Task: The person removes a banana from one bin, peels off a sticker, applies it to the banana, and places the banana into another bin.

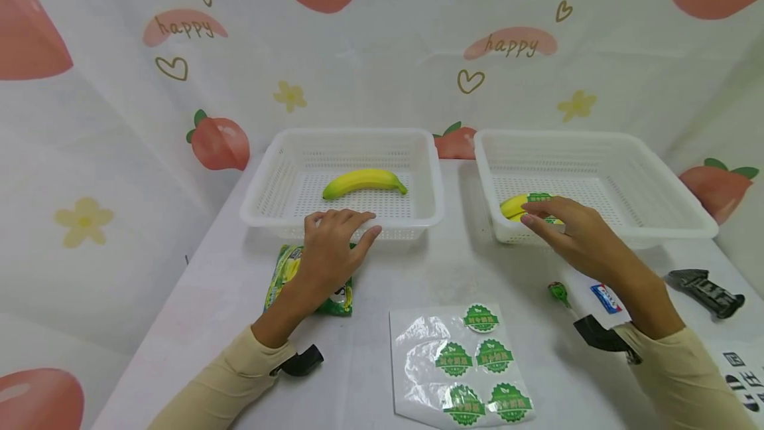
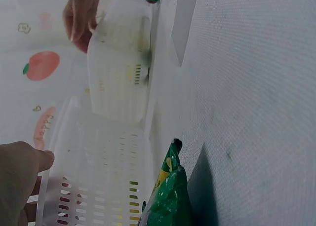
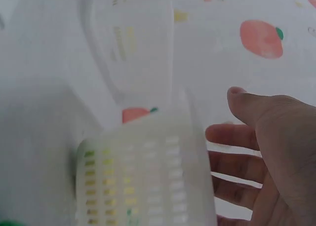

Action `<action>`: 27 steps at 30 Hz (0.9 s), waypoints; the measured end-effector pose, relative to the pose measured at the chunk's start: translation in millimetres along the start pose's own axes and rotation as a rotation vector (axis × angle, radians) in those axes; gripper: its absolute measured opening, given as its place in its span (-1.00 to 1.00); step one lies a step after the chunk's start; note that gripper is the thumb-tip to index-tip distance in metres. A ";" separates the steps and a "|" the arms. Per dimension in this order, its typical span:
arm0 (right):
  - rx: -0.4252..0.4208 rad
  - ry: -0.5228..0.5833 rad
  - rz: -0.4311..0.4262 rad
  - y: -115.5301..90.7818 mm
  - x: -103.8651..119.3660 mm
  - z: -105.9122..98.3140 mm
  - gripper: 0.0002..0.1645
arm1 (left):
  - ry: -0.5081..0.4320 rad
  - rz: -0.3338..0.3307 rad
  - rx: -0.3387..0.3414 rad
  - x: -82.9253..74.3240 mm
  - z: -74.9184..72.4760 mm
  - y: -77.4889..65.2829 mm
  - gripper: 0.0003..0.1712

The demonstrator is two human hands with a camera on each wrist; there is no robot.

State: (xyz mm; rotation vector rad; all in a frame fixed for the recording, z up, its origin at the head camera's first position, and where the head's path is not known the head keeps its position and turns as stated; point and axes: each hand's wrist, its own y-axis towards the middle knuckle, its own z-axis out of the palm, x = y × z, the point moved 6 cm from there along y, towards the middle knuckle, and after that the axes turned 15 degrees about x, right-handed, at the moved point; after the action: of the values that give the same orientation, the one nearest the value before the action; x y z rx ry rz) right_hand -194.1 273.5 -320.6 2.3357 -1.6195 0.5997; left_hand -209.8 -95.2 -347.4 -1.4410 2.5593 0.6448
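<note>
My left hand is at the front rim of the left white basket, fingers loosely bent over the edge with nothing visible in them. Inside that basket, beyond the fingertips, lies a single yellow-green banana. Over the near left corner of the right white basket hangs my right hand. Its thumb and fingers stand apart in the right wrist view, holding nothing. Just below them is a yellow fruit, apparently bananas, bearing a green sticker and partly hidden by the hand.
A green snack packet lies under my left forearm. A sheet of round green stickers is at the front centre. Near my right wrist are a green lollipop, a small blue-wrapped sweet and a black packet. A patterned cloth hangs behind the baskets.
</note>
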 end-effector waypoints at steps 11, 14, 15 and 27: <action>0.006 0.053 -0.217 68.3 61.6 -4.7 -0.62 | 0.004 0.005 -0.010 0.4 0.3 0.0 -0.58; 0.046 0.094 -0.242 92.5 76.7 -2.2 -0.61 | 0.003 0.009 -0.016 0.3 0.9 -0.3 -0.59; 0.061 0.107 -0.246 100.3 81.7 -1.1 -0.61 | 0.003 0.010 -0.017 0.3 1.3 -0.4 -0.59; 0.283 0.212 -0.211 176.9 119.3 28.0 -0.52 | 0.020 -0.006 -0.007 0.0 2.7 -0.2 -0.59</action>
State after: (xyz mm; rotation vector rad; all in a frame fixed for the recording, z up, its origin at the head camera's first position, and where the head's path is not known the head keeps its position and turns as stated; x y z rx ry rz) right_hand -317.4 98.6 -297.6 2.4911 -1.2455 1.0455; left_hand -209.9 -94.2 -349.8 -1.4638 2.5698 0.6428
